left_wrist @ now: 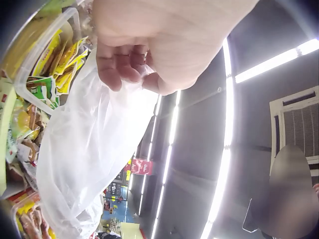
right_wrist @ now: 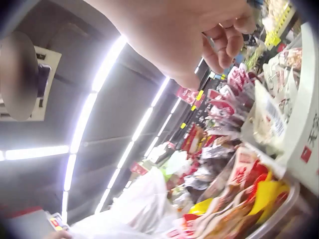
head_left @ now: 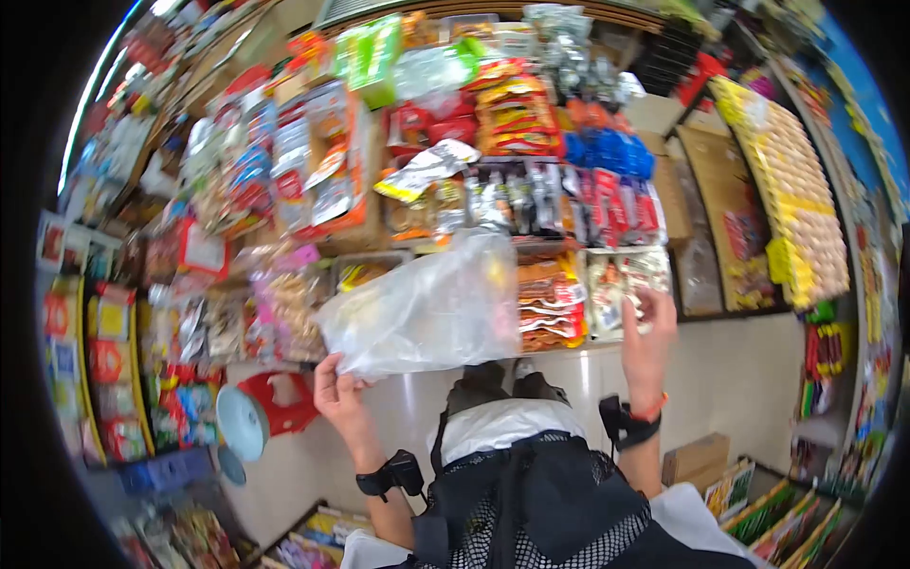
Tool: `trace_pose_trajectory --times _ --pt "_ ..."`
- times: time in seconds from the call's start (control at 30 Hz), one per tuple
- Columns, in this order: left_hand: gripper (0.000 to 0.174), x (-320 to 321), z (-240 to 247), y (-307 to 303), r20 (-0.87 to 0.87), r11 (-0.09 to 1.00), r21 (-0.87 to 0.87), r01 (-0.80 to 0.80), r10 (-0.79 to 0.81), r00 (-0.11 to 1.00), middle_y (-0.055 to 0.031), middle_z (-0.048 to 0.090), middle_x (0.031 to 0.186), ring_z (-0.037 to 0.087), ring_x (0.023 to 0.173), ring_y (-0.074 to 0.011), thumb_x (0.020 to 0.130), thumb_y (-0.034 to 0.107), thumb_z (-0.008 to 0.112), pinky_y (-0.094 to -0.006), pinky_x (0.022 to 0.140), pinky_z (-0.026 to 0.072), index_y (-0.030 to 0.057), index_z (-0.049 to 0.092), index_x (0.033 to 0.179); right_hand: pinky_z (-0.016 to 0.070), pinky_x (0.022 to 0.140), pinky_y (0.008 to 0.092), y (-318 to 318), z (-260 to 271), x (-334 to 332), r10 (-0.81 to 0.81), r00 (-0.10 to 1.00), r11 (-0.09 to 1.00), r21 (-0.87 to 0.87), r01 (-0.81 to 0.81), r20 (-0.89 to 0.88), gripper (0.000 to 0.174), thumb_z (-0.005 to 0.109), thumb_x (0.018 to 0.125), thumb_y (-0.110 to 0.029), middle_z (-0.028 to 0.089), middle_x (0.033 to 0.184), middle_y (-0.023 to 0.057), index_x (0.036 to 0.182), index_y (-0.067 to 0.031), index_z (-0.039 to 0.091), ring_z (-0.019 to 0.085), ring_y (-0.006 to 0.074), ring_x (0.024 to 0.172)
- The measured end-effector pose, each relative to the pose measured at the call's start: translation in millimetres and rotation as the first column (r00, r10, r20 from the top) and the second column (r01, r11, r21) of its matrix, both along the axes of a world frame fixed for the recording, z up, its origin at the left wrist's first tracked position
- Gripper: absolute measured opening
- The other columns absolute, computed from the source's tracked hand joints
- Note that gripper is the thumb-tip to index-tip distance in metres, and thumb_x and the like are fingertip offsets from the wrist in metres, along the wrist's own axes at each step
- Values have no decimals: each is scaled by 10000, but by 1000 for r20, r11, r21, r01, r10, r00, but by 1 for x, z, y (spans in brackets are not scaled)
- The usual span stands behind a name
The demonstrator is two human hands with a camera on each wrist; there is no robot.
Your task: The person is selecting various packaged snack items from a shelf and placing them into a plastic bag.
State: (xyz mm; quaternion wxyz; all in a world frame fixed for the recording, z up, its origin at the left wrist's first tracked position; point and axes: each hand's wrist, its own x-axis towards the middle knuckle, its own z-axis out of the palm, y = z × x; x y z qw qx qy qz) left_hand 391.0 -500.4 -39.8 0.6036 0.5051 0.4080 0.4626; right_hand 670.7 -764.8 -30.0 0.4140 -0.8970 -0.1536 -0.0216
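A translucent white plastic bag [head_left: 427, 303] spreads over the front bins of packaged snacks. The left hand [head_left: 343, 403] pinches its lower left corner; in the left wrist view the left hand [left_wrist: 149, 45] has its fingers curled on the bag [left_wrist: 89, 144], which hangs down. The right hand [head_left: 648, 346] is raised, fingers loosely bent and holding nothing, by the bin of white packets [head_left: 621, 284]. In the right wrist view the right hand [right_wrist: 184, 40] is above the snack packets [right_wrist: 239, 194], apart from the bag [right_wrist: 139, 209].
Bins of red-orange packets [head_left: 550, 303] and other snacks fill the stand ahead. Egg trays [head_left: 791, 180] stand at the right. A red stool [head_left: 284, 403] and a light blue basin [head_left: 241, 421] are on the left floor, a cardboard box [head_left: 697, 460] at the lower right.
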Motion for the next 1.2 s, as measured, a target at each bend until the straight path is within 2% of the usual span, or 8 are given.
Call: trace_pose_trajectory --times 0.17,0.3,0.57,0.67,0.83,0.97,1.07,1.2 --pt "275 -30 -4 -42 192 982 -130 134 -107 975 -33 607 917 553 692 -77 893 108 643 -265 648 523 4 590 1142 488 827 316 27 23 -47 587 724 787 468 -403 -364 609 722 839 -92 577 1207 132 1374 -17 441 582 197 1005" --pt "269 -59 -8 -69 142 947 -172 271 -248 958 -32 615 954 585 718 -101 885 122 667 -268 670 532 9 603 1120 491 844 315 62 23 -91 735 560 597 756 -267 -382 636 699 821 32 571 1222 108 1385 -9 409 581 171 997" --pt "312 -175 -34 -72 -365 893 -314 322 -426 828 -42 611 996 599 933 -106 869 96 653 -286 766 508 53 585 1171 486 833 281 108 51 -157 885 327 464 654 -597 -330 220 658 834 94 626 969 48 1025 3 598 602 129 913" --pt "419 -232 -46 -71 -640 976 -60 211 -200 742 -89 610 1041 624 975 -201 844 120 673 -348 819 518 84 543 1241 499 794 275 156 42 -216 938 175 301 453 -839 -299 157 692 819 58 645 903 58 945 4 614 629 142 859" --pt "830 -324 -19 -44 -429 971 32 238 -202 880 -186 517 1381 500 1285 -327 771 246 793 -411 1098 388 90 384 1477 516 717 314 244 36 -365 973 -157 -113 246 -963 -169 125 715 804 4 651 845 115 907 -2 644 653 234 762" --pt "534 -382 -32 -17 -391 977 -5 213 -198 899 -193 607 1271 597 1168 -332 782 110 733 -407 969 467 47 582 1290 533 795 351 290 45 -466 807 -534 -457 304 -836 -253 196 689 847 -19 668 952 132 1034 -4 632 675 268 879" --pt "333 -430 -37 -1 -461 995 93 27 19 887 -203 687 1043 675 981 -340 788 44 669 -411 854 510 32 674 1121 534 835 336 320 51 -507 802 -558 -444 410 -797 -215 229 690 874 -52 687 985 122 1088 4 633 686 228 919" --pt "239 -491 -49 11 -533 956 15 -293 255 807 -206 697 870 694 819 -355 795 46 630 -401 753 530 30 712 1019 544 793 329 356 18 -509 888 -319 -227 288 -930 -331 228 677 887 -97 697 962 117 1093 -11 630 693 229 859"
